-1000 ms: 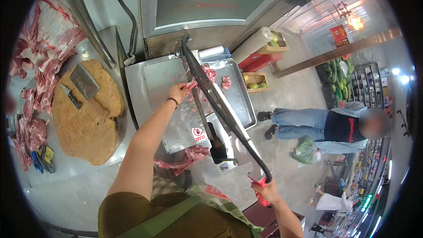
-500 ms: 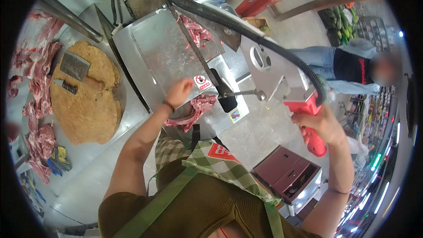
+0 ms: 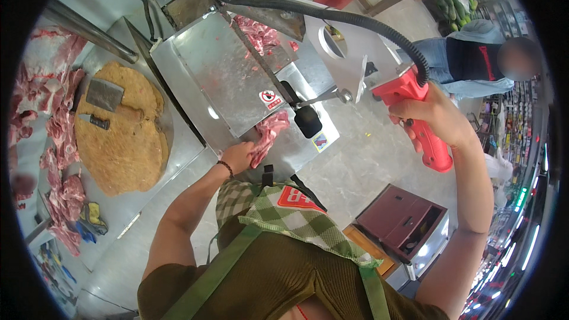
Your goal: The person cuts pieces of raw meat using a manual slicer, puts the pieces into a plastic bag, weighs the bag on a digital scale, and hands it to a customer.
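Observation:
My left hand (image 3: 238, 157) is closed on the near end of a long piece of raw meat (image 3: 271, 136), which looks like rib. The meat lies on the near part of a steel cutting table (image 3: 219, 83), beside a red-and-white warning sticker. My right hand (image 3: 437, 117) is wrapped round the red handle (image 3: 431, 142) of a cutting machine, off to the right. A white metal arm (image 3: 338, 50) with a black ribbed hose joins that handle to the table's far end. A long dark metal bar (image 3: 255, 53) crosses the table top, with several cut meat pieces (image 3: 258, 32) beyond it.
At left, a round wooden chopping block (image 3: 121, 148) carries a cleaver (image 3: 104, 95) and a small knife (image 3: 98, 121). Raw meat (image 3: 62, 112) lies along its left side. A maroon cabinet (image 3: 400, 222) stands at lower right. A person (image 3: 474, 62) stands at far right near vegetables.
My left hand has come down from the table top onto the meat and taken hold of it. The red handle and machine arm have shifted slightly, my right hand still on the handle.

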`<action>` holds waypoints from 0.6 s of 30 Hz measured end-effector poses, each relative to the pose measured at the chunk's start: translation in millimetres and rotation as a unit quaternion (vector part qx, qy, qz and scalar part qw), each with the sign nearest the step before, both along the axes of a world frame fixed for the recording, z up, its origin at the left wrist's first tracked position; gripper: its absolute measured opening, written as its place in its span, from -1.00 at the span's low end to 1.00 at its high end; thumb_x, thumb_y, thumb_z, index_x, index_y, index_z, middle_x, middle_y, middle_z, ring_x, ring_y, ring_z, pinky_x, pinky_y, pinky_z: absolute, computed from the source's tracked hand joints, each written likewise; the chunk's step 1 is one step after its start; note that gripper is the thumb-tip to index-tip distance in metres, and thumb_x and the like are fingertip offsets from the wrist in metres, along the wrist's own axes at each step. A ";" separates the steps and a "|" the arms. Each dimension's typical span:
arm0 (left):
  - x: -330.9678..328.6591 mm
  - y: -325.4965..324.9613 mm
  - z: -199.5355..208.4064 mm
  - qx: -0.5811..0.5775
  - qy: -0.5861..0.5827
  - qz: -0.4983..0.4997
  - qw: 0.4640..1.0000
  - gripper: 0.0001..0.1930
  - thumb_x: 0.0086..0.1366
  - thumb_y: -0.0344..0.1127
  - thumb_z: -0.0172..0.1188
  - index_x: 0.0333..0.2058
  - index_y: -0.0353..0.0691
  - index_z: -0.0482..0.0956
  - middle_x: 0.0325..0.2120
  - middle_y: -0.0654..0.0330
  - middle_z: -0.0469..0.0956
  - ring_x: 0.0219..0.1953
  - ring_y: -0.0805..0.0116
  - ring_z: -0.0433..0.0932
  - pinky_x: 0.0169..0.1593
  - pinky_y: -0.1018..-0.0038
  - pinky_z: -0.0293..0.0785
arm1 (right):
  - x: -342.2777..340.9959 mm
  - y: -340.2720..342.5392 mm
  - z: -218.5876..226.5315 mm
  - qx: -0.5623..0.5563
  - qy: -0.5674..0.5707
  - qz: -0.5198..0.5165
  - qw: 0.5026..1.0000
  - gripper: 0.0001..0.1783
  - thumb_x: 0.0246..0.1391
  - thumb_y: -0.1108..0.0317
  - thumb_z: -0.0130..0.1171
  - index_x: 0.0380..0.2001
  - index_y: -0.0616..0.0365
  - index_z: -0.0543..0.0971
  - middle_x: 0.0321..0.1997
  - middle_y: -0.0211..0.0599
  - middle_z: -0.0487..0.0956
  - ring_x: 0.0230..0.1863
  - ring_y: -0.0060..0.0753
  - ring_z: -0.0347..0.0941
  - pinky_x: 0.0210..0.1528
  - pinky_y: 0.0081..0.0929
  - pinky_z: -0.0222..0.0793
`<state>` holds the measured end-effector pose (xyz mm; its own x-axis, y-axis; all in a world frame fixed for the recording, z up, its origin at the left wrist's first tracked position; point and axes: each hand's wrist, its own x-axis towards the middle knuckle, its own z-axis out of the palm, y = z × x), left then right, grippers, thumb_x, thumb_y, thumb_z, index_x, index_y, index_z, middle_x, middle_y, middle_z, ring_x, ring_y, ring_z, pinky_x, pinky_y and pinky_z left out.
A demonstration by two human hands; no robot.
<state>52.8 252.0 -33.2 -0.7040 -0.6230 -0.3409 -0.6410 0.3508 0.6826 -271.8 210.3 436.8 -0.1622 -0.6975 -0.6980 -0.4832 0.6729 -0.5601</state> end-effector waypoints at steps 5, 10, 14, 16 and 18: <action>-7.5 -28.9 77.0 0.061 -0.007 0.078 0.995 -0.77 0.24 -0.24 0.11 -0.15 -0.13 0.40 -0.30 -0.01 0.57 -0.20 -0.10 0.60 -0.13 0.08 0.49 | -5.8 5.1 -1.5 -0.017 -0.025 0.000 1.000 -0.76 0.01 0.31 0.24 -0.40 0.31 0.52 -0.50 -0.31 0.50 -0.68 -0.52 0.41 -0.75 -0.48 0.36; -10.5 -32.0 44.0 -0.207 -0.122 -0.010 0.971 -0.66 0.13 -0.20 0.25 -0.16 -0.13 0.40 -0.32 0.00 0.58 -0.27 0.02 0.63 -0.20 0.19 0.54 | -6.6 2.6 1.6 -0.006 -0.032 0.019 0.999 -0.74 0.02 0.28 0.26 -0.38 0.32 0.58 -0.50 -0.33 0.50 -0.65 -0.49 0.43 -0.72 -0.44 0.38; -11.0 -44.4 117.8 -0.211 0.015 0.038 0.977 -0.59 0.05 -0.26 0.29 -0.11 -0.14 0.42 -0.28 -0.01 0.57 -0.25 -0.01 0.61 -0.23 0.15 0.54 | -8.9 1.2 5.6 0.009 -0.032 0.016 0.999 -0.75 0.03 0.29 0.26 -0.39 0.33 0.59 -0.52 -0.32 0.50 -0.65 -0.47 0.45 -0.70 -0.42 0.42; -6.5 -56.6 144.1 -0.150 0.061 0.093 0.982 -0.54 0.03 -0.27 0.30 -0.06 -0.15 0.42 -0.25 -0.02 0.57 -0.22 -0.06 0.60 -0.22 0.12 0.54 | -7.8 1.3 6.8 0.017 -0.026 0.010 0.999 -0.75 0.02 0.31 0.26 -0.38 0.34 0.59 -0.53 -0.31 0.50 -0.64 -0.47 0.46 -0.68 -0.41 0.44; -2.1 -78.9 156.6 -0.144 0.048 0.148 0.977 -0.51 0.03 -0.25 0.30 -0.03 -0.15 0.42 -0.24 -0.03 0.59 -0.21 -0.10 0.60 -0.19 0.11 0.54 | -4.0 1.7 8.4 0.009 -0.019 0.009 1.000 -0.75 0.02 0.31 0.25 -0.37 0.34 0.59 -0.53 -0.32 0.50 -0.63 -0.47 0.47 -0.67 -0.41 0.45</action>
<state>50.7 173.1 123.4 -0.4984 -0.8648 -0.0616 -0.6809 0.3464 0.6453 -275.8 212.0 445.2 -0.1230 -0.6878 -0.7154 -0.4739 0.6741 -0.5665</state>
